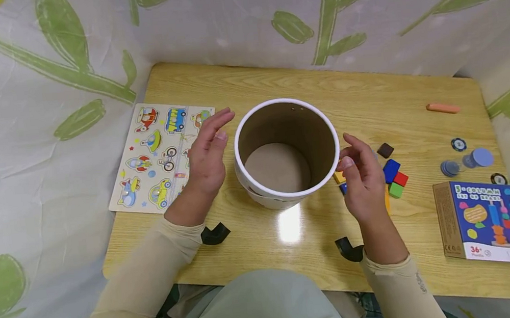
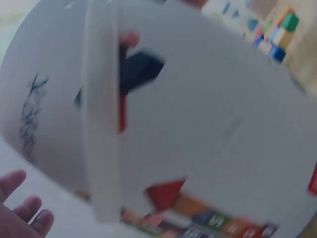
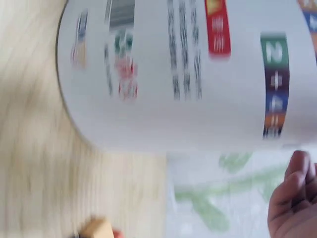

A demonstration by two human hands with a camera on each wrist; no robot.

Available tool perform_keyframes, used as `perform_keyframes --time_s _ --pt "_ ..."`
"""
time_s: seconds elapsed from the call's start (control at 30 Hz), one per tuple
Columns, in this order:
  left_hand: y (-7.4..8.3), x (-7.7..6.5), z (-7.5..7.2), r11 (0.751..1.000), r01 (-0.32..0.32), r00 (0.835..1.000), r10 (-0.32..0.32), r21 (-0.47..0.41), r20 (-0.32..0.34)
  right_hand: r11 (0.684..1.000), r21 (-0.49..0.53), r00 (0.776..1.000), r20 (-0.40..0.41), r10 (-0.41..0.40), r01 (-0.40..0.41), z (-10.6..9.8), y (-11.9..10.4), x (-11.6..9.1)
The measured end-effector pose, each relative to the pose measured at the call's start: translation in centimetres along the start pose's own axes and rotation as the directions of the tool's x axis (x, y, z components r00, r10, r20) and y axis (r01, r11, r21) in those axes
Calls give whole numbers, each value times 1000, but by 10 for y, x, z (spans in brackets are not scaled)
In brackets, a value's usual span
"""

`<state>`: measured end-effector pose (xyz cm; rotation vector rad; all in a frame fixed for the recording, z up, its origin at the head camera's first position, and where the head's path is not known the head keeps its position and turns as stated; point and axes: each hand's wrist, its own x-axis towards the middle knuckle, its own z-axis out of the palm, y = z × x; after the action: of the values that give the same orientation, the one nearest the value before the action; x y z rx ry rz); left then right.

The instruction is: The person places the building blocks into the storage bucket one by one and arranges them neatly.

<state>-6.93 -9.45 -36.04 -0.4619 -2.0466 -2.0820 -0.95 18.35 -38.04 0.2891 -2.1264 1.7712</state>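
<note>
A round white tub [image 1: 287,148] with a brown inside and no lid stands at the middle of the table. Its bare bottom shows in the head view. On its left side is my left hand [image 1: 207,156], fingers extended and apart from the wall. My right hand [image 1: 364,181] hovers beside the right rim with fingers loosely bent, its fingertips close to the tub. In the left wrist view, the tub wall [image 2: 223,124] carries a red triangle and a number strip. The right wrist view shows printed text and a barcode on the wall [image 3: 163,119].
A picture puzzle board [image 1: 144,159] lies at left. Coloured blocks [image 1: 392,171] are scattered behind my right hand. At right are a bead set box [image 1: 503,222], a blue-topped small container [image 1: 483,157], round chips [image 1: 458,144] and an orange stick [image 1: 443,108]. Patterned curtains border the table.
</note>
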Motion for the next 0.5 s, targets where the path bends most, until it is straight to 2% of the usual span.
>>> perform_keyframes --time_s 0.1,0.13,0.3,0.5 --pt "-3 -3 7 998 33 998 -31 -48 46 987 161 999 35 -11 6 5 3 -2" --pt "-3 -4 8 997 47 997 -43 -56 71 984 178 999 45 -5 -4 7 -1 -2" --pt "-6 -6 11 998 45 985 -37 -44 169 981 193 998 55 15 -25 9 -8 -3" --pt "-9 -6 12 999 28 984 -22 -31 178 975 221 999 49 20 -30 4 9 -7"
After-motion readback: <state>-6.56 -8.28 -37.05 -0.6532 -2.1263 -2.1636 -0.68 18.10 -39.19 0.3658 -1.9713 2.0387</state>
